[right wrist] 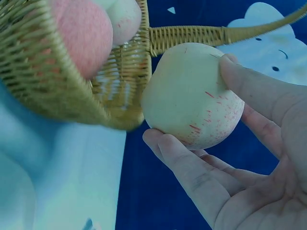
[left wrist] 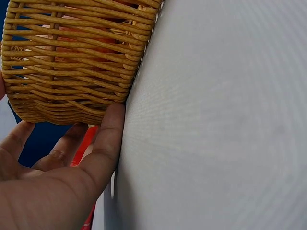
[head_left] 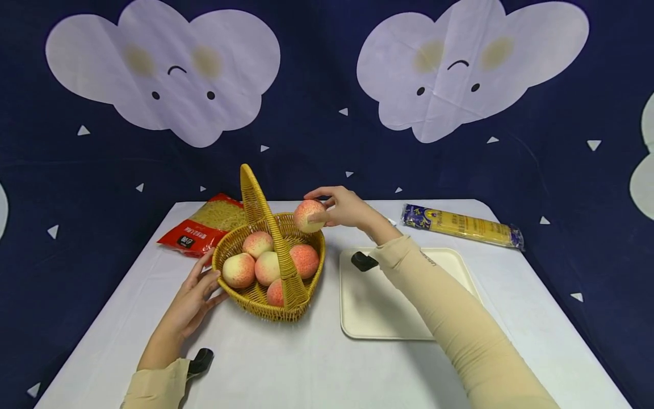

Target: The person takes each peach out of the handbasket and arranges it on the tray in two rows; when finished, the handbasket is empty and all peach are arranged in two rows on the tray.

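My right hand (head_left: 348, 209) pinches a pink-and-cream peach (head_left: 309, 215) between thumb and fingers, over the far right rim of a yellow wicker basket (head_left: 265, 310). Seen from the right wrist, the peach's pale side (right wrist: 184, 96) faces the camera beside the basket's rim. Several more peaches lie inside the basket, among them a redder peach (head_left: 305, 261) on the right; its arched handle (head_left: 265, 218) hides part of them. At the basket's near left side, my left hand (head_left: 188, 304) rests spread fingertips on the woven wall (left wrist: 76, 62), low down near the tabletop.
A red bag of pasta (head_left: 204, 224) lies behind the basket at the left. Right of the basket is a cream tray (head_left: 378, 318), partly under my right forearm. A long yellow pack of noodles (head_left: 462, 224) lies at the back right of the white table (head_left: 286, 369).
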`<state>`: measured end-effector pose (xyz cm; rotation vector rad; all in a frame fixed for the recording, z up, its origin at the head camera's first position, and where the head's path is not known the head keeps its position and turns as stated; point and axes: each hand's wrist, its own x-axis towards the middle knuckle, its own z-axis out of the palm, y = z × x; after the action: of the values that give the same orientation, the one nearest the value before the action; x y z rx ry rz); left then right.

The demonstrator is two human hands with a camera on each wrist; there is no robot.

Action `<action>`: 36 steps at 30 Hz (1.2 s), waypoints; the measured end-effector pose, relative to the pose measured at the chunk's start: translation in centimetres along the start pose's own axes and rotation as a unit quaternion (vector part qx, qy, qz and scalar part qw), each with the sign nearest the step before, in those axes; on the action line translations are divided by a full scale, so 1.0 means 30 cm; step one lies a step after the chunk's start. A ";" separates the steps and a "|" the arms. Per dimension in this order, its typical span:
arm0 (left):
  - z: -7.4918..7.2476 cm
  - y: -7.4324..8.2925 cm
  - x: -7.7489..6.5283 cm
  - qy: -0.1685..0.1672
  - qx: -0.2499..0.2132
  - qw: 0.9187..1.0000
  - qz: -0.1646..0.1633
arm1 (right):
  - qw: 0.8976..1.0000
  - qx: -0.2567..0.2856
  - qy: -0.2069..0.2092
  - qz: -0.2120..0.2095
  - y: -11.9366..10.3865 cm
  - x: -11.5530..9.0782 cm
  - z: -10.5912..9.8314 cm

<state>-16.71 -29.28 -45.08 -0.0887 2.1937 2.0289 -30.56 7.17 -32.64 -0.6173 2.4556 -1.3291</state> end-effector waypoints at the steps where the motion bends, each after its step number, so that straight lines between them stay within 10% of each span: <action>1: 0.000 0.000 0.000 0.000 0.000 1.000 0.000 | 1.000 0.000 0.003 -0.001 0.006 -0.012 -0.012; 17: -0.005 0.000 0.001 -0.010 -0.004 1.000 0.007 | 0.996 -0.071 0.042 -0.047 0.142 -0.216 -0.122; 36: -0.005 0.001 0.001 -0.004 -0.014 1.000 -0.005 | 0.990 -0.116 0.069 -0.047 0.314 -0.349 -0.059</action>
<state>-16.74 -29.43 -45.05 -0.0959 2.1563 2.0514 -24.44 18.18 -39.18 -0.7251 2.7522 -1.1619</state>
